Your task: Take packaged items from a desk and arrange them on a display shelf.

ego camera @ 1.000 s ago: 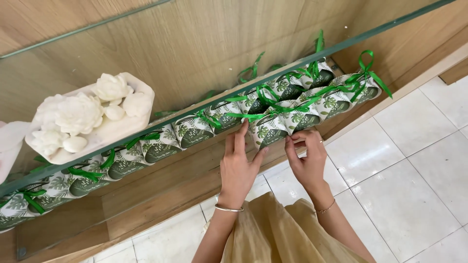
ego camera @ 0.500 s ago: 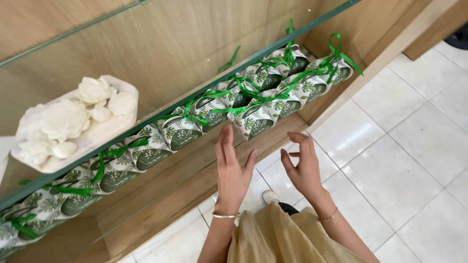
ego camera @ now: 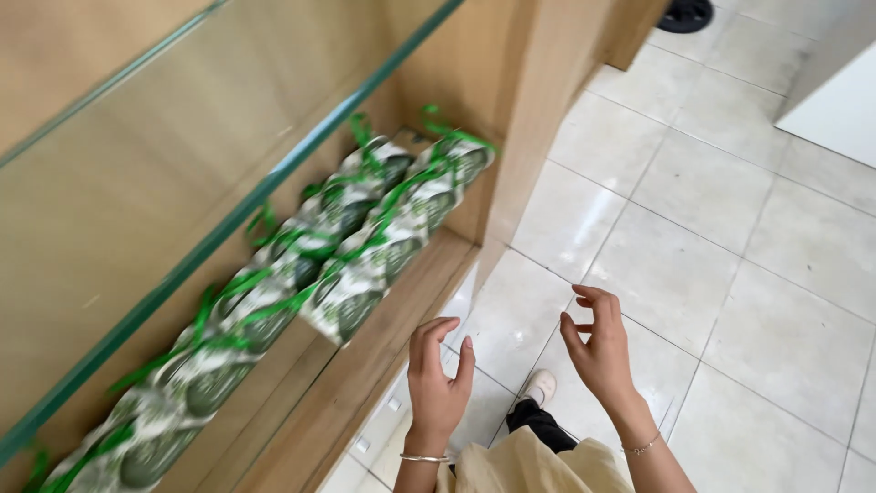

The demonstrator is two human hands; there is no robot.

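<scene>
Both hands empty, lower centre of frame. Left hand [ego camera: 436, 379] and right hand [ego camera: 599, 345] hover with fingers loosely curled, gripping nothing. Green-ribboned packets [ego camera: 356, 265] sit centre left, rowed tight on the wooden shelf [ego camera: 401, 324] beneath a glass shelf [ego camera: 228, 219], so they stay upright.

A shop: glass shelf [ego camera: 274, 183], rows of ribboned gift packets [ego camera: 365, 246], tiled floor [ego camera: 730, 237].

Green-and-white patterned packets [ego camera: 351, 274], each tied with green ribbon, lie in two close rows on the wooden shelf [ego camera: 401, 319] under a glass pane, running from lower left of the frame to centre top. The rows are blurred; packets touch one another, the nearest standing at the shelf's front edge.
</scene>
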